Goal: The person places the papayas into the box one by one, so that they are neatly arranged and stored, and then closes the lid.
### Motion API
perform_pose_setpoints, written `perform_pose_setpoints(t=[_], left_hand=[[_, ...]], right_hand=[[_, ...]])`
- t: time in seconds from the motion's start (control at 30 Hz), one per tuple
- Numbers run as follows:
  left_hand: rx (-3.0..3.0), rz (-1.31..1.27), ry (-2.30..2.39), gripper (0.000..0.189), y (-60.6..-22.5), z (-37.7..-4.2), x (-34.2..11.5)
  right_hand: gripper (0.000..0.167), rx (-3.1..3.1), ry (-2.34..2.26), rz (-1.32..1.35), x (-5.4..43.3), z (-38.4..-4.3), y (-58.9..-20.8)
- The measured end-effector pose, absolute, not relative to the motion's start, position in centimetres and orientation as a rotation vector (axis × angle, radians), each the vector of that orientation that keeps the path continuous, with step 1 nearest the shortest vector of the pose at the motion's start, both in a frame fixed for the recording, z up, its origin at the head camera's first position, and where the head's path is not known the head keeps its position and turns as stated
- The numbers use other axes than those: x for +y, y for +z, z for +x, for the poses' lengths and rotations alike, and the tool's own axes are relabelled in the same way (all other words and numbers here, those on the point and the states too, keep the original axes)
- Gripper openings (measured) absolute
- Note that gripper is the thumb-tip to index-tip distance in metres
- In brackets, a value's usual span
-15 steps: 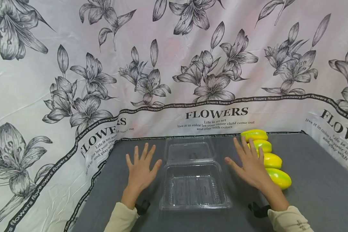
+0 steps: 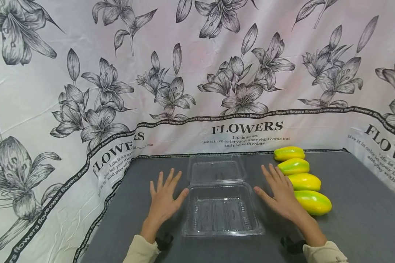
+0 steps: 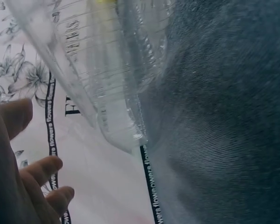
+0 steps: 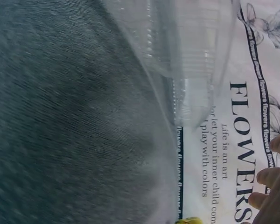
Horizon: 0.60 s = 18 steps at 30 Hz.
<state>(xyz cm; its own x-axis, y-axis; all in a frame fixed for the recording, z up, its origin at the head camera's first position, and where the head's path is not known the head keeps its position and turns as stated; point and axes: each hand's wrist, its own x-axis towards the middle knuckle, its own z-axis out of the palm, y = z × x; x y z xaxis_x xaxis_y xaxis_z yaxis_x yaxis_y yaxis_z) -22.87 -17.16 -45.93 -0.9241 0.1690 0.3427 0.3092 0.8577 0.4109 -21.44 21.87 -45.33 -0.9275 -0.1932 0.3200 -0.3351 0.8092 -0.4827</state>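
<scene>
A clear plastic clamshell container (image 2: 224, 230) lies on the grey table in the head view, its lid (image 2: 217, 171) folded back toward the wall. On its left my left hand (image 2: 166, 201) hovers with fingers spread and holds nothing. To its right is my right hand (image 2: 281, 195), fingers straight, also holding nothing. Beyond that hand several yellow-green papaya-like fruits (image 2: 314, 203) stand in a row, the nearest partly hidden by the hand. The left wrist view shows the container's clear side (image 3: 116, 93) beyond the fingers; the right wrist view shows its other side (image 4: 191, 60).
The grey tabletop (image 2: 358, 219) runs back to a white floral cloth (image 2: 171, 140) printed with lettering, which hangs behind and at both sides. Dark wrist straps (image 2: 292, 245) sit below both hands.
My left hand has moved right and slightly nearer, toward the container. The right hand has shifted a little nearer and away from the far fruits. Container and fruits stay put.
</scene>
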Motion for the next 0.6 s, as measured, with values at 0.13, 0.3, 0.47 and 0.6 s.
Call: perform_pose_setpoints(t=[0.13, 0.3, 0.47, 0.6], left_hand=[[-2.766, -0.412, -0.729, 0.073, -46.4, -22.6, -17.1], [-2.83, -0.484, -0.8, 0.073, -47.1, -22.3, -17.3], [-2.875, -0.635, -0.929, 0.072, -47.7, -22.4, -17.7], [-2.867, -0.784, -1.095, 0.074, -48.0, -22.4, -18.1]], right_hand=[[0.082, -2.748, 0.831, 0.409, 21.8, -21.3, -46.1], [0.079, -2.754, 0.842, 0.426, 21.6, -21.1, -47.2], [0.075, -2.741, 0.847, 0.45, 21.6, -20.8, -47.9], [0.073, -2.737, 0.86, 0.451, 21.6, -20.8, -48.0]])
